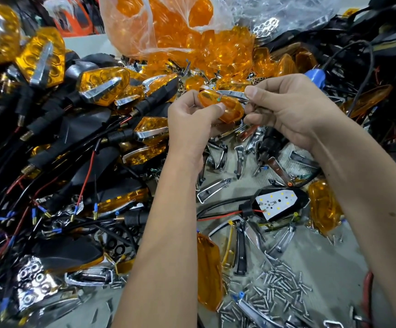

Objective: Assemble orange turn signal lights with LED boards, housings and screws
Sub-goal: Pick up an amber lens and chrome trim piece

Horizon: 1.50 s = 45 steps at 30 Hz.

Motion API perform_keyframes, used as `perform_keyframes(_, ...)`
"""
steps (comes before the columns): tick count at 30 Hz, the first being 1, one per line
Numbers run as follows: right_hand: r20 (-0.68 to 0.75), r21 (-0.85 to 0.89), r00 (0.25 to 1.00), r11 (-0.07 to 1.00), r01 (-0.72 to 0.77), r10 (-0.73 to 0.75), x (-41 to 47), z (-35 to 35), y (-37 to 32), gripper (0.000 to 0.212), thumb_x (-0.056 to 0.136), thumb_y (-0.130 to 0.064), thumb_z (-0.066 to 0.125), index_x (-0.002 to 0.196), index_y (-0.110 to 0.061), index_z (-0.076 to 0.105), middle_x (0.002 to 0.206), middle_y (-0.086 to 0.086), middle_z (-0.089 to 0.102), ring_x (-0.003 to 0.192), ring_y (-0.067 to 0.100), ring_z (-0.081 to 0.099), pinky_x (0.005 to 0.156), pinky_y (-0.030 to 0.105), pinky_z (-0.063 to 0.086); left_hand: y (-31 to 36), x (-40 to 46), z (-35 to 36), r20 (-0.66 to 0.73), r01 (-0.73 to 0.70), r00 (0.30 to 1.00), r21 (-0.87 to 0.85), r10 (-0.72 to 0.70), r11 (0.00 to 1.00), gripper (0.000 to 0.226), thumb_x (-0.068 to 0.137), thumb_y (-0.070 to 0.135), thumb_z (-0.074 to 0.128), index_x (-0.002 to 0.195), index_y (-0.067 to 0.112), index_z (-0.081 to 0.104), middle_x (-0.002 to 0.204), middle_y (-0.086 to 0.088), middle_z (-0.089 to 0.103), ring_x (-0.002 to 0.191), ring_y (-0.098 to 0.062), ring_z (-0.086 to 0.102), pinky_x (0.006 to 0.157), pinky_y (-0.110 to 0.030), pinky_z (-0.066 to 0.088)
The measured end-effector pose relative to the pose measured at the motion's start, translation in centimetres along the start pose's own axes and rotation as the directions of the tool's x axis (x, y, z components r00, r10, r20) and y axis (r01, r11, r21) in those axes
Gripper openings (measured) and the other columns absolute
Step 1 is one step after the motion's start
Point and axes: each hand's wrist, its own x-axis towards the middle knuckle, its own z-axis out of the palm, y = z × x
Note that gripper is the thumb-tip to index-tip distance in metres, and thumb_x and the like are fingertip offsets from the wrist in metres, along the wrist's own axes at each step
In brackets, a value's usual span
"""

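My left hand (189, 121) grips an orange lens (225, 107) held up over the bench. My right hand (289, 110) pinches a chrome trim strip (233, 94) that lies against the top edge of that lens. Below the hands, a black housing with a white LED board (278, 203) lies face up on the table, its red and black wires running left. Loose screws (279, 292) are scattered at the lower right. Another orange lens (210, 268) lies beside my left forearm.
Finished orange signals with black stems and wires (69, 129) are heaped on the left. A plastic bag of orange lenses (168, 27) stands at the back. Chrome trims (218, 188) litter the middle. Black housings (381, 43) are stacked at the right, with a blue-tipped cable (316, 76).
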Motion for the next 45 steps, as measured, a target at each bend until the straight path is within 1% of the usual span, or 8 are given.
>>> perform_keyframes(4,-0.016,-0.105,0.999,0.993,0.047,-0.049,0.0,0.6,0.1,0.018,0.098,-0.016,0.070,0.084,-0.004,0.068,0.066,0.007,0.069,0.057,0.019,0.071,0.057,0.022,0.059,-0.3,0.0,0.5,-0.082,0.008,0.997,-0.024,-0.010,1.000,0.033,0.088,0.024,0.083,0.091,0.001,0.060,0.104,-0.041,0.065,0.097,-0.057,0.067,0.085,-0.067,0.059)
perform_keyframes(9,-0.036,-0.200,0.993,0.975,0.101,-0.111,0.0,0.9,0.2,0.018,0.098,-0.017,0.071,0.087,-0.003,0.068,0.064,0.006,0.070,0.057,0.025,0.073,0.058,0.029,0.062,-0.6,0.0,0.6,-0.119,0.011,0.993,-0.014,-0.013,1.000,0.036,0.088,0.030,0.084,0.083,0.010,0.054,0.099,-0.036,0.069,0.094,-0.054,0.070,0.084,-0.066,0.059)
perform_keyframes(15,-0.001,-0.227,0.992,0.966,0.125,-0.129,-0.1,0.9,0.1,0.019,0.099,-0.016,0.070,0.090,0.001,0.067,0.065,0.009,0.070,0.059,0.027,0.073,0.062,0.035,0.064,-0.8,0.2,0.7,-0.108,0.029,0.993,-0.057,-0.035,0.998,0.032,0.088,0.030,0.084,0.095,0.006,0.063,0.099,-0.029,0.075,0.092,-0.046,0.075,0.079,-0.056,0.064)
perform_keyframes(20,0.014,-0.279,0.986,0.947,0.161,-0.164,-0.3,0.6,-0.5,0.023,0.099,-0.018,0.070,0.093,0.005,0.067,0.064,0.008,0.071,0.057,0.027,0.073,0.061,0.037,0.065,-0.8,-0.1,0.5,-0.086,-0.047,0.996,-0.080,0.040,0.996,0.051,0.092,0.028,0.079,0.101,-0.018,0.059,0.089,-0.024,0.076,0.076,-0.032,0.078,0.058,-0.034,0.061)
perform_keyframes(26,0.024,-0.151,0.997,0.985,0.077,-0.074,-0.5,0.3,-0.9,0.020,0.097,-0.016,0.070,0.089,0.003,0.067,0.070,0.011,0.067,0.055,0.017,0.067,0.056,0.022,0.057,-0.3,0.0,0.5,-0.045,-0.015,0.999,-0.147,0.008,0.989,0.044,0.104,0.036,0.061,0.101,-0.008,0.067,0.091,-0.022,0.078,0.073,-0.032,0.077,0.060,-0.036,0.063)
perform_keyframes(31,0.023,-0.195,0.997,0.978,0.078,-0.075,-0.4,0.3,-0.7,0.021,0.096,-0.016,0.071,0.092,0.005,0.068,0.070,0.010,0.068,0.055,0.018,0.068,0.056,0.022,0.057,-0.4,0.2,0.7,-0.092,-0.002,0.996,-0.107,-0.008,0.994,0.041,0.108,0.037,0.053,0.091,0.003,0.069,0.089,-0.023,0.077,0.072,-0.034,0.077,0.057,-0.035,0.062)
perform_keyframes(35,-0.002,-0.233,0.996,0.969,0.083,-0.085,-0.2,0.1,-0.3,0.021,0.097,-0.016,0.072,0.090,0.003,0.068,0.065,0.009,0.069,0.056,0.023,0.070,0.058,0.028,0.060,-0.7,0.4,0.9,-0.120,-0.059,0.991,0.038,0.063,0.998,0.044,0.108,0.037,0.054,0.086,0.001,0.068,0.086,-0.024,0.075,0.073,-0.037,0.077,0.055,-0.034,0.061)
perform_keyframes(45,0.045,-0.375,0.975,0.901,0.220,-0.220,-0.3,0.6,-0.3,0.020,0.098,-0.016,0.072,0.088,0.001,0.068,0.066,0.013,0.071,0.056,0.030,0.073,0.053,0.031,0.060,-0.9,0.4,1.1,-0.119,-0.014,0.993,-0.071,0.006,0.997,0.042,0.089,0.035,0.082,0.091,-0.004,0.066,0.083,-0.027,0.075,0.071,-0.032,0.077,0.057,-0.035,0.061)
